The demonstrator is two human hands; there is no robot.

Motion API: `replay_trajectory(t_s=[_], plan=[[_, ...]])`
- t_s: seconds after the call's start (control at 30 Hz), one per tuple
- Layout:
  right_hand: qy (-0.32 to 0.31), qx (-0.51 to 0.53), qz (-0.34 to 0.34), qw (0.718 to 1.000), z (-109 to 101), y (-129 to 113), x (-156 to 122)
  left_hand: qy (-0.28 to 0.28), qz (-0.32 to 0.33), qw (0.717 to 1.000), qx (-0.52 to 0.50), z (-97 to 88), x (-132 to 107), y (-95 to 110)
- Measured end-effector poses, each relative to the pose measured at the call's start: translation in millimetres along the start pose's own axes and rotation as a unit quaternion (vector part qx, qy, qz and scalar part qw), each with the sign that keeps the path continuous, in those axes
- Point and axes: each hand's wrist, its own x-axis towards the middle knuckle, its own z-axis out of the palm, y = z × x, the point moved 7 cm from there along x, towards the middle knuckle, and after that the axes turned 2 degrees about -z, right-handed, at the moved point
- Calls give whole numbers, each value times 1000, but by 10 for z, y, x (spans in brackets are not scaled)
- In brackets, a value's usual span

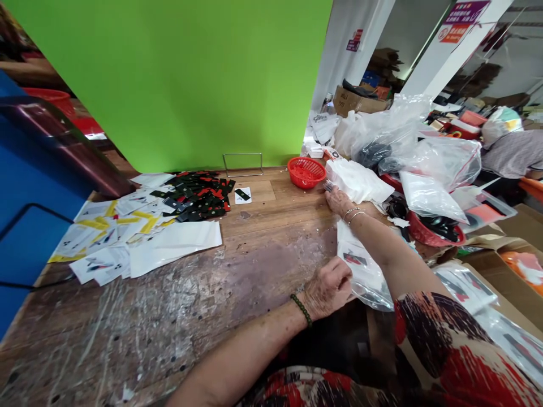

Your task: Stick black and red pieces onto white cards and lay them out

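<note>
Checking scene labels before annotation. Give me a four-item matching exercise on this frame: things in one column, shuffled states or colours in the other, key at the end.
Things
1. Left hand
2. Right hand
3. Basket by the green panel
4. Dark tags

States or colours
A. Lying in a loose heap
B. At a wrist with silver bangles
C. Red, with a slotted wall
D. At a wrist with a dark beaded bracelet

Pairs: 1-D, 2-B, 3-C, 4-A
</note>
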Motion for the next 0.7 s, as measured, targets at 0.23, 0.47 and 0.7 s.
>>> replay_trajectory(t_s=[0.23,0.47,0.7], plan=[[12,13,-4,1000,-88,109,-8,-19,-7,1000,8,37,-1,-37],[48,100,-42,993,-380,12,-175,-30,-13,999,17,31,36,0],[99,140,-172,970,-419,-589,-629,-88,-43,994,49,36,58,-84]])
